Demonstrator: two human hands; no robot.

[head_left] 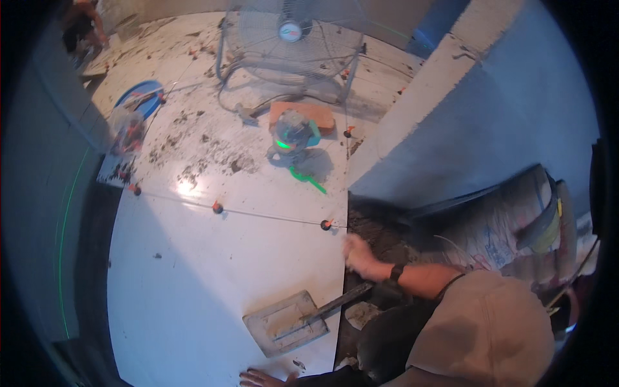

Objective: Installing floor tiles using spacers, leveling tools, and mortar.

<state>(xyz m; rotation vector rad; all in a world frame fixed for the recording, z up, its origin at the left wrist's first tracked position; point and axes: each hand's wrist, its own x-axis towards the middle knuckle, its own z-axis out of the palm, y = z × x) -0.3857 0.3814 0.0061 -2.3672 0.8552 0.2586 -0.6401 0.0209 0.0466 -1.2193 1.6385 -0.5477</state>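
Observation:
Neither of my own hands shows. In front of me at the lower right, a person in a beige cap [483, 322] crouches over large pale floor tiles [193, 284]. That co-worker's hand with a black wristband [360, 254], fingers curled, is at the tile's right edge; what it holds, if anything, is hidden. Another hand [261, 378] lies flat on the tile at the bottom; its dark sleeve leads toward the same person. Between these hands lies a rectangular grey board [287, 326], with a dark handle [338, 302] across it. Black-and-orange levelling clips [326, 225] stand along the tile joint.
Farther off are a green-lit laser level [293, 132], an orange brick [322, 116] and a large floor fan [293, 45]. A blue basin [143, 97] and a clear bag [126, 132] stand left. Sacks [496, 226] lie by the right wall. Another person [82, 29] is far left.

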